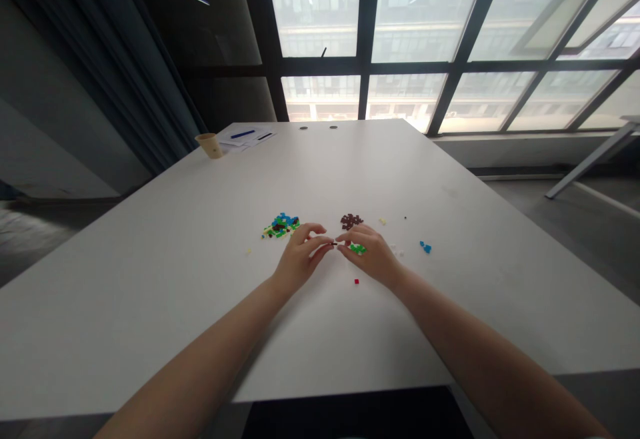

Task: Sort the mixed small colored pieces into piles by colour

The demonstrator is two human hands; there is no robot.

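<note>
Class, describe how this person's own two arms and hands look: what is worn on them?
The bare, ungloved left hand and right hand show no visible rings. Both bare, smooth forearms taper towards the wrists; no sleeve, watch, bracelet or marking shows. Fingernails are too small to judge.

At the counter [390,172], a middle piece [335,244] sits between the left grip [301,252] and the right grip [373,249], with a heap [281,226] just left of and behind the former, a cluster [351,221] just behind the latter, and a group [357,249] seemingly under or just beside it, partly hidden. A lone piece [357,282] lies before the right grip, stray pieces [427,248] off to its right. Toward the counter's far left, a cup [210,146] stands just before and left of papers [245,140] with a pen [243,134] on top, and windows [415,19] rise behind the far edge.
</note>
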